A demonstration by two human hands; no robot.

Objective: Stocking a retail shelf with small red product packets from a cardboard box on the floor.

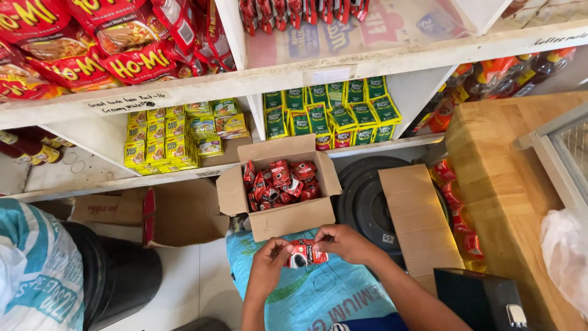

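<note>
A small red packet (304, 253), shiny and a bit crumpled, lies flat just in front of the open cardboard box (293, 217).

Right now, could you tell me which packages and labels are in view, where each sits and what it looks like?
Red sachet strip: held between left hand and right hand.
Open cardboard box: ahead of the hands, full of red sachets.
Yellow packets: stacked, lower shelf left.
Green packets: rows, lower shelf centre.
Red noodle bags: upper shelf left.
White paper label: handwritten, shelf edge.
</note>
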